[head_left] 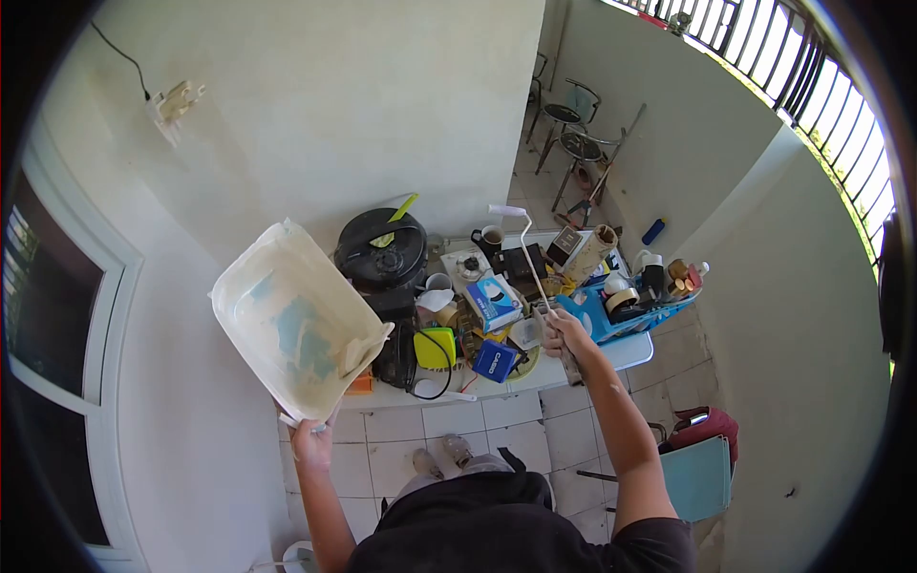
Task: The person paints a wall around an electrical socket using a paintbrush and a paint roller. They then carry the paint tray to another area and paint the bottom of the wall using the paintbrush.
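My left hand (312, 445) grips the near edge of a paint tray (353, 315), cream-coloured with pale blue patches inside. The tray is held up and tilted, left of the table, so its inside shows. My right hand (565, 332) is closed round the handle of a paint roller (531, 250). The roller's bent wire frame points away from me, and its slim pale sleeve (507, 210) is at the far end, above the table's back edge. Roller and tray are well apart.
A cluttered white table (626, 351) stands ahead, bearing a black lidded machine (382, 250), a blue Casio box (495, 361), a mug (488, 239) and a blue basket (611, 320). Behind are stools (581, 145); a light-blue chair (695, 477) is at right. A wall socket (172, 103) has a hanging cord.
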Motion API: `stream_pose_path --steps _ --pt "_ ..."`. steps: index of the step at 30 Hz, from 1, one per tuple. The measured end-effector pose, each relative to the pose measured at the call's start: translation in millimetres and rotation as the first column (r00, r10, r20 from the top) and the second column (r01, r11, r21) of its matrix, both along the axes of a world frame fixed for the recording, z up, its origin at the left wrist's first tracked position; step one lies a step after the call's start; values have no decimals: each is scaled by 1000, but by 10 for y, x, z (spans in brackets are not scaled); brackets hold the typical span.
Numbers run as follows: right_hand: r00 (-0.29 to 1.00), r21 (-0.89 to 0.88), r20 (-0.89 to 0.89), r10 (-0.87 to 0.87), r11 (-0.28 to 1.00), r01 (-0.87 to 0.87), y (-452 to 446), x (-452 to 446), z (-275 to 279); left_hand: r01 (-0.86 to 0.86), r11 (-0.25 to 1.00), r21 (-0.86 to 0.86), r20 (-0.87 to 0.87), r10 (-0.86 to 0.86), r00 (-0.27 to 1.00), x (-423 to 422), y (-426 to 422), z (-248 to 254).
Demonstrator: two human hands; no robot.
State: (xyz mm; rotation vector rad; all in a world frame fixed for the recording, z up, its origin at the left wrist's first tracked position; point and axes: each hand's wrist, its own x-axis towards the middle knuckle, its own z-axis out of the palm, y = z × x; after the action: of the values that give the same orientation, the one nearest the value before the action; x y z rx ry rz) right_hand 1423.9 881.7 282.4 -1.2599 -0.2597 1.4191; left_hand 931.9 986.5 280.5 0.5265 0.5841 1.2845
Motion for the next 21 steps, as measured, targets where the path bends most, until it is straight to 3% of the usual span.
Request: stream_pose_path --steps 4,9,15,21 --pt "997 -3 -2 -71 997 71 539 370 -385 7 998 -67 -23 -8 1000 67 -6 -90" --pt "983 -65 144 -112 990 123 1087 629 -580 26 996 -89 -41 -30 999 61 -7 -151" --pt "943 -39 317 -98 992 116 1020 731 -542 -30 991 -133 -57 22 998 77 -39 -152" --pt "964 86 240 -116 991 98 936 647 66 -30 988 -149 -79 19 997 145 15 -219"
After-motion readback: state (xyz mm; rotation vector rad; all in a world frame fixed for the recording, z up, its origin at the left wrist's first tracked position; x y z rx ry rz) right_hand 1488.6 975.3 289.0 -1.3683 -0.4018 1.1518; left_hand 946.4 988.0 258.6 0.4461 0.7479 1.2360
